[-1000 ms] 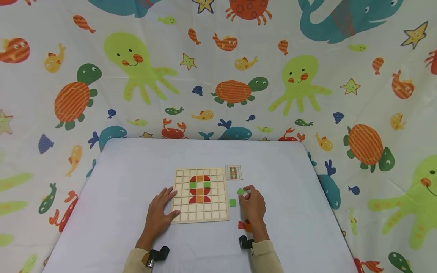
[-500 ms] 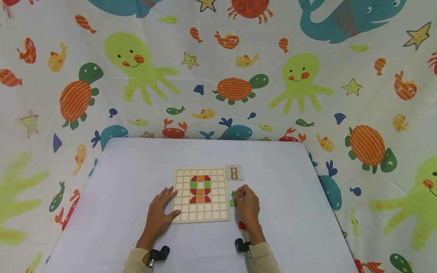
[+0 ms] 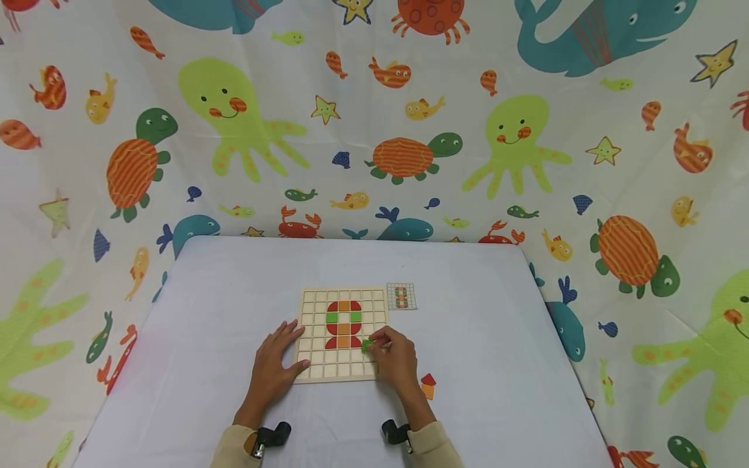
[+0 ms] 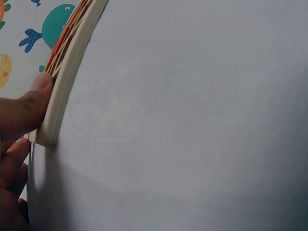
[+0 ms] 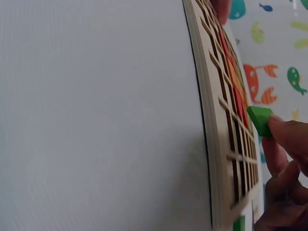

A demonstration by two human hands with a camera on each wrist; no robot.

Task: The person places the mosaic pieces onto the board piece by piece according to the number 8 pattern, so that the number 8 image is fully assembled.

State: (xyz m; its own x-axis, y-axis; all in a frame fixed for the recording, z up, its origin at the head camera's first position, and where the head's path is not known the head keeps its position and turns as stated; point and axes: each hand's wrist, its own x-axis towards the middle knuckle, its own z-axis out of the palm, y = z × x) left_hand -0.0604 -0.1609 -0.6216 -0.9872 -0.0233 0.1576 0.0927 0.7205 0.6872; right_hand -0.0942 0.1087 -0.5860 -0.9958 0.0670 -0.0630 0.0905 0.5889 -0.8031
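A square wooden grid board lies on the white table, with red, orange and green tiles set in its middle cells. My right hand is over the board's right part, thumb and fingers pinching a small green square tile. The tile is tilted, just right of the lowest red and orange row. My left hand rests at the board's left edge with fingers spread, its thumb on the rim near the front corner.
A small pattern card lies by the board's far right corner. Beside my right wrist are a red piece and an orange piece. Another green piece shows past the board's edge, hidden by my hand in the head view.
My right hand has picked up a green tile from the table right of the board and carried it left over the grid. The left hand and the board stay where they were.
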